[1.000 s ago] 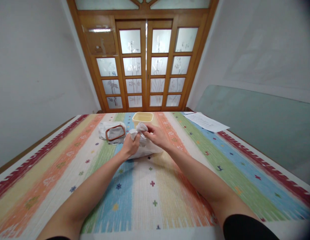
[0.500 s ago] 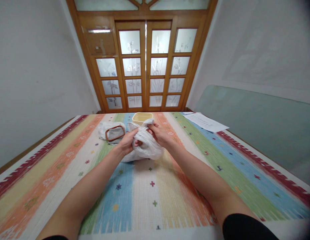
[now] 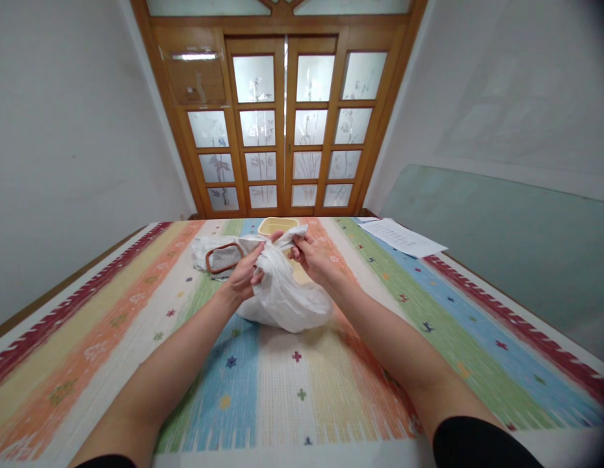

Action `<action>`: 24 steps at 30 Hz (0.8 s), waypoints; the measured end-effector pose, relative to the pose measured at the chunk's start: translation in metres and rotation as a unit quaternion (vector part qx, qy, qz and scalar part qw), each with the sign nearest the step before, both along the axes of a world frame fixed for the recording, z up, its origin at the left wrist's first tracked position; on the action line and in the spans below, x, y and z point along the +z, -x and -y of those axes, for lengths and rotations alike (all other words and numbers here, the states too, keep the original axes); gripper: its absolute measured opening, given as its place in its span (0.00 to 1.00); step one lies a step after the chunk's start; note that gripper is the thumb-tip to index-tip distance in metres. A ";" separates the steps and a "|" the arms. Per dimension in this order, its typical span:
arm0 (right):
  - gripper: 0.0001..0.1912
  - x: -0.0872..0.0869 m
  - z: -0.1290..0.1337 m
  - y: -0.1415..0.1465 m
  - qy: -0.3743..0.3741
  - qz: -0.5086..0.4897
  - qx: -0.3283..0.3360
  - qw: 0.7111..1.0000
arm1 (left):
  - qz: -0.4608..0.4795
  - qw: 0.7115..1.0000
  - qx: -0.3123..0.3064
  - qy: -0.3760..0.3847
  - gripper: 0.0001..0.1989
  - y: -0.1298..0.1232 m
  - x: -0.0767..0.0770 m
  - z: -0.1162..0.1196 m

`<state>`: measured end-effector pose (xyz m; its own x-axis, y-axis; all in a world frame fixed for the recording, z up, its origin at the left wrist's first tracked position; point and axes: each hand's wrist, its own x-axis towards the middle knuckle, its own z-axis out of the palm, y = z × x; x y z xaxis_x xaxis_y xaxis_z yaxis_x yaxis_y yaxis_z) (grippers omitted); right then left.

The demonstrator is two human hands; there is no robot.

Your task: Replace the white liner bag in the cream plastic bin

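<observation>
A white plastic bag hangs bunched between my hands, its bulging lower part on or just above the cloth. My left hand is closed around the gathered left side of the bag. Between its fingertips, my right hand pinches a twisted end of the same bag. What the bag holds, if anything, is hidden. Just behind my hands stands a pale yellow container, partly covered by the bag and fingers.
Left of my hands, a brown-rimmed rectangular item rests against another whitish plastic bag. Printed papers lie at the back right of the striped tablecloth. Wooden glazed doors stand beyond the table.
My right hand has drawn the bag's end out to the right, away from my left hand. The bag's body now hangs lower and spreads further right.
</observation>
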<state>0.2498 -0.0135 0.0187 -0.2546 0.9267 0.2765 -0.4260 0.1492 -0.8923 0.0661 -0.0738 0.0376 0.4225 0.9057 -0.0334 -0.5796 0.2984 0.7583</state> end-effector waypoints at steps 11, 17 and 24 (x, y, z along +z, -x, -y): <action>0.24 0.008 -0.001 -0.008 -0.017 0.008 -0.010 1.000 | 0.012 0.998 0.007 -0.056 0.22 -0.002 0.000 -0.003; 0.25 0.007 -0.002 -0.007 -0.008 -0.007 -0.003 1.000 | -0.002 0.998 0.006 -0.065 0.23 0.000 -0.001 -0.003; 0.26 0.010 -0.004 -0.013 -0.012 -0.010 -0.025 1.000 | 0.042 0.992 0.096 -0.069 0.24 -0.013 0.005 -0.006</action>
